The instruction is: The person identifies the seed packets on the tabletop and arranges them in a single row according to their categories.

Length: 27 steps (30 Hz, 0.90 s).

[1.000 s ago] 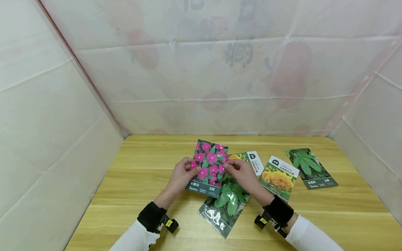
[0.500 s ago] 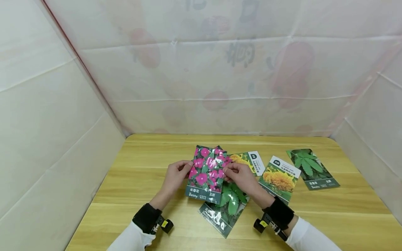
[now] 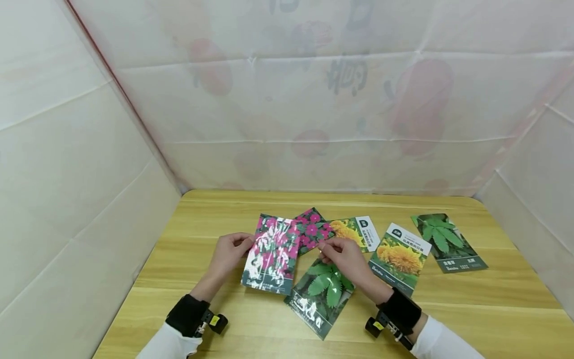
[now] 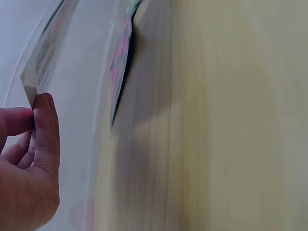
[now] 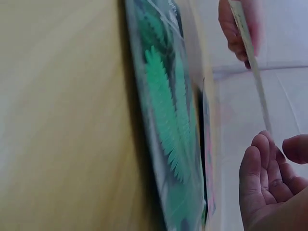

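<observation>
Left-hand grip [image 3: 226, 257] pinches the left edge of a pink-flower packet [image 3: 271, 254] — held raised above the tabletop [image 3: 204, 214]. Right-hand grip [image 3: 347, 255] is narrow and holds nothing, its thumb slightly apart from the loosely curled fingers; it is positioned near a second pink-flower packet [image 3: 311, 228] and a green-leaf packet [image 3: 323, 299], both lying on the tabletop.

1. My head view [image 3: 287, 179] looks from high up, forward and down, over the table [image 3: 197, 239] to the cloth wall [image 3: 291, 114]; it is the farthest back.
2. My left wrist view looks low across the table, tipped sideways, close by the left hand [image 3: 226, 257].
3. My right wrist view is tipped too, close by the right hand [image 3: 345, 257]; both wrist views share the left hand and the pink packet [image 3: 270, 254].
</observation>
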Available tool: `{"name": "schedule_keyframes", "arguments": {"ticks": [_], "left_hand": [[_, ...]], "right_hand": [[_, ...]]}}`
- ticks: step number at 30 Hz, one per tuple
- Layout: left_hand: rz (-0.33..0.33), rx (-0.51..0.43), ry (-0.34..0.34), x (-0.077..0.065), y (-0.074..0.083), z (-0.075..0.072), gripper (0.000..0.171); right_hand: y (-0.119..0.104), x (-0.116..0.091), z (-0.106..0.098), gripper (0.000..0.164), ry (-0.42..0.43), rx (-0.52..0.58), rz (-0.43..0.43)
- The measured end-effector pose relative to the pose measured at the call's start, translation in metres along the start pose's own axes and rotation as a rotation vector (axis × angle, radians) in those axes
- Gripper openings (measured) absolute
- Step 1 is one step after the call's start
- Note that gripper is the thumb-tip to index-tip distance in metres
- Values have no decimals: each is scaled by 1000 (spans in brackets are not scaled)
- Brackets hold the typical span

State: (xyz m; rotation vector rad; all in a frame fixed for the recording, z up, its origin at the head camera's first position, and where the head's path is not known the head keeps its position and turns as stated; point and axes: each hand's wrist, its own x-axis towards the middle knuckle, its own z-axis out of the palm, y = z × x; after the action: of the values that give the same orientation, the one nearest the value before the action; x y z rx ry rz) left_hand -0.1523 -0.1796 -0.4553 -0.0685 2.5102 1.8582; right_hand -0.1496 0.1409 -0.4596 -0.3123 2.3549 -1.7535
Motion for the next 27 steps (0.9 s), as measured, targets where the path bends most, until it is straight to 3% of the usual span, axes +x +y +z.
{"name": "schedule_keyframes", "arguments": {"ticks": [6,12,19,27], "left_hand": [[-46,68,22,-1,-12,-35,26],[-82,153,40,-4,-19,-57,29],[-104,283,74,-7,-26,-71,29],[-32,486,60,-3,-34,-80,23]], "right_hand": [[6,-8,-10,30,28,28,25],[10,-12,-17,29,50,-26,33],[13,-14,-19,27,71,-64,35],[19,-20,-17,27,64,-191,-33]]}}
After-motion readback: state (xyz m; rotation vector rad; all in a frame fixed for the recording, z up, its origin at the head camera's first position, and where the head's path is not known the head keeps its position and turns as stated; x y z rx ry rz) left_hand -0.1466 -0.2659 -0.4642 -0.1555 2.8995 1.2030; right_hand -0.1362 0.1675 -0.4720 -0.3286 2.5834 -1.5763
